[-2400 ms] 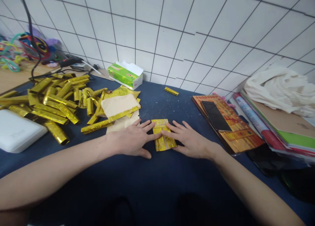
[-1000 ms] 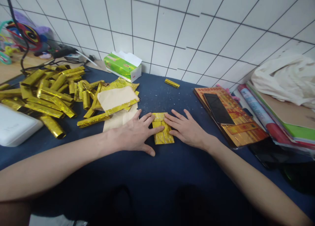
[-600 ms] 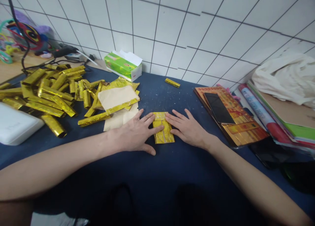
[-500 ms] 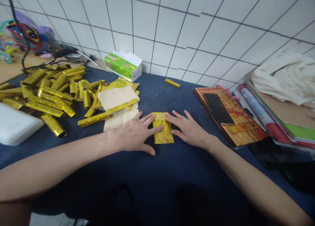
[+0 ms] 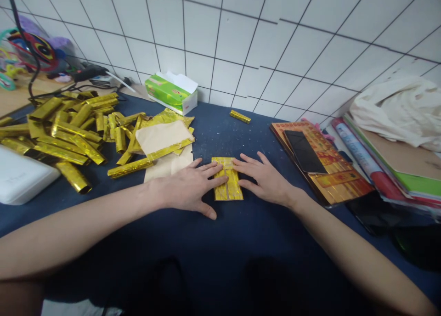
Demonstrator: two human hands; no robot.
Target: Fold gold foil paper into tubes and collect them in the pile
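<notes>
A small folded sheet of gold foil paper (image 5: 231, 187) lies flat on the dark blue table, with a pale line down its middle and a folded band along its far edge. My left hand (image 5: 186, 189) rests on its left side, fingers stretched out over the paper and thumb apart on the table. From the right, my right hand (image 5: 265, 178) touches the far right part of the paper with its fingertips, its fingers spread. Beyond my left hand lie sheets of tan-backed gold paper (image 5: 161, 139) and a long gold paper roll (image 5: 129, 169).
Many gold paper tubes (image 5: 77, 141) are heaped at the left, behind a white case (image 5: 24, 178). A green tissue box (image 5: 170, 92) and one small gold roll (image 5: 240, 117) are near the tiled wall. At right, a phone (image 5: 305, 151) lies on orange printed sheets (image 5: 339, 185).
The view has shifted very slightly. Both hands stay spread on the folded gold paper, with the left fingers barely moved.
</notes>
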